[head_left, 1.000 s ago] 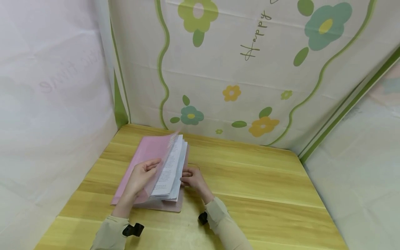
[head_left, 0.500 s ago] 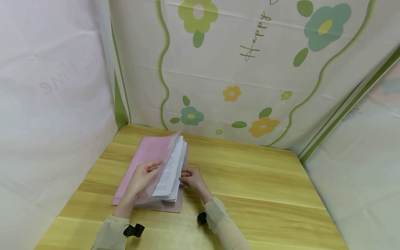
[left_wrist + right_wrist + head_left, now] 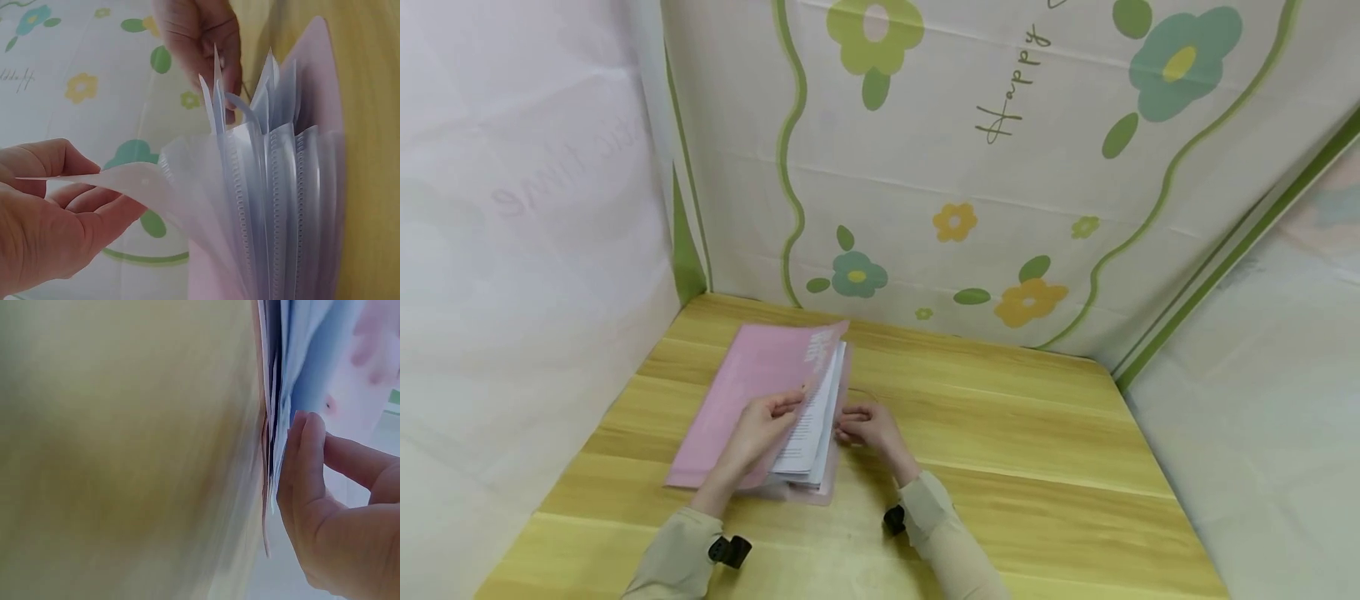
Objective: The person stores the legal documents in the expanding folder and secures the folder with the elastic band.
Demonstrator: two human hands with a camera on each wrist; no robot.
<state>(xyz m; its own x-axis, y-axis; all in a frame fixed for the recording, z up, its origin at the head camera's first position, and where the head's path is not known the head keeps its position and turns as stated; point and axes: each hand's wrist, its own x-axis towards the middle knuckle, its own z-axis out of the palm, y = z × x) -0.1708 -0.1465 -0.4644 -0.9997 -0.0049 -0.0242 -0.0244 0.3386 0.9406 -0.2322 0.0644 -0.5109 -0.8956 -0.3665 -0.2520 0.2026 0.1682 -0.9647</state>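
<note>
A pink display folder (image 3: 760, 358) with clear pockets lies partly opened at the table's left side, its front cover lifted. My left hand (image 3: 767, 425) pinches that cover near its free edge; in the left wrist view the cover (image 3: 128, 178) passes between the thumb and fingers. Printed sheets (image 3: 808, 437) in the pockets show beneath it, and the pockets (image 3: 275, 181) fan out from the spine. At the folder's right edge is my right hand (image 3: 868, 429). Its fingers (image 3: 309, 456) are fairly straight and lie against the page edges in the right wrist view, gripping nothing that I can see.
The wooden table (image 3: 1000, 467) stretches to the right of the folder. A white cloth wall with flowers (image 3: 925, 167) stands at the back, with further cloth walls at left (image 3: 535, 292) and right (image 3: 1262, 400).
The lifted cover has come down and to the right with my left hand, hiding more of the sheets. The pages have sunk lower, and my right hand has shifted slightly right.
</note>
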